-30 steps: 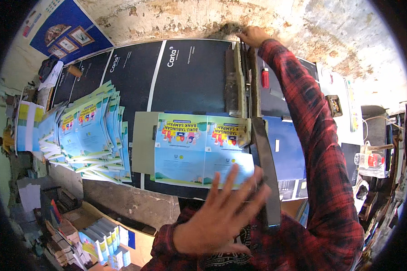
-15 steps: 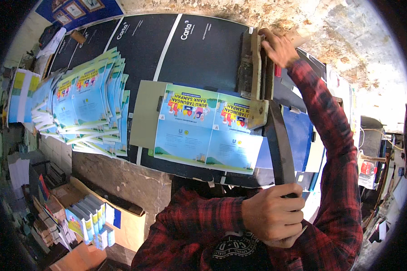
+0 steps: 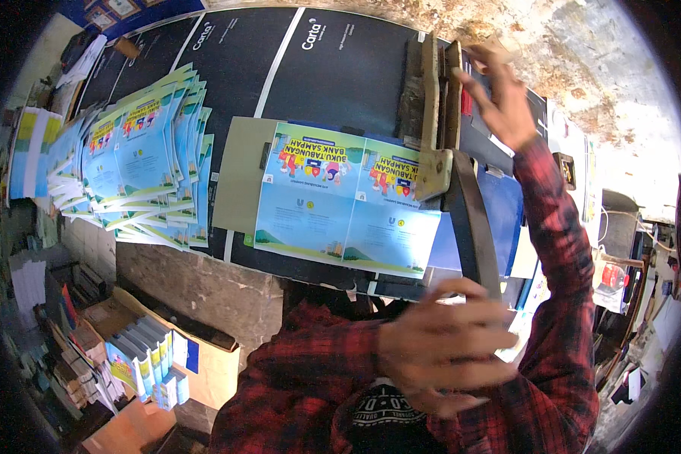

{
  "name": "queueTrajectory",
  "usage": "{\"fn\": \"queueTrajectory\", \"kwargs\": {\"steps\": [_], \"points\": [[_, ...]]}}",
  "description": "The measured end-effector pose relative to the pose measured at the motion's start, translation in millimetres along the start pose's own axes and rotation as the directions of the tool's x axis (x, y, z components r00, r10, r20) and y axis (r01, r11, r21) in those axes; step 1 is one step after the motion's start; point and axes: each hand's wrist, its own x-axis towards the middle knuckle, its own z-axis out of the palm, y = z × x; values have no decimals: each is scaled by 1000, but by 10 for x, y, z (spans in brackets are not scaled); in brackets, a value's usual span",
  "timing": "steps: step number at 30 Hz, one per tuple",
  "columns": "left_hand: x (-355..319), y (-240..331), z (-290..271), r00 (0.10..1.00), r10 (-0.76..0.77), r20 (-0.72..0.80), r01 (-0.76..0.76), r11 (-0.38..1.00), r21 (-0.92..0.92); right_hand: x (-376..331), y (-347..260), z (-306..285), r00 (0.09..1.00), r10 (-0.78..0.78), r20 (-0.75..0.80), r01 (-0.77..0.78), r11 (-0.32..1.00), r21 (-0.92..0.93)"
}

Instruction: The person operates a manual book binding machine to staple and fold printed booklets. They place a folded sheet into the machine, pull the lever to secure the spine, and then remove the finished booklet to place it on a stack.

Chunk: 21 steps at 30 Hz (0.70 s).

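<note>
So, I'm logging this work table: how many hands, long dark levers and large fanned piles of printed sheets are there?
Left hand and right hand: 2
Long dark lever: 1
Large fanned pile of printed sheets: 1
Total: 4

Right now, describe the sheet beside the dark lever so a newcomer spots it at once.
Find the long black table. On it, just left of the dark lever, lies a blue printed sheet with two cartoon designs side by side. Unlike the overlapping pile of similar sheets further left, it lies apart, a pale board showing at its left edge.
</note>
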Motion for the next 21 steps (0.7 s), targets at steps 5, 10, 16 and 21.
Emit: {"fn": "queueTrajectory", "kwargs": {"steps": [5,10,16,21], "points": [[-683,-357,-825,842,-458,-284,494,445,747,-963,-704,-814,882,468,-51,-355,731,583],[-947,-654,-770,860,-510,-28,252,375,892,-2428,-722,-65,726,643,243,-541,317,779],[-1267,-933,-682,827,-536,171,92,428,899,-2622,-1208,349,588,735,338,-649,179,740],[-1280,-984,-649,829,-533,171,89,427,900,-2797,-820,792,689,646,327,-655,362,664]]}}
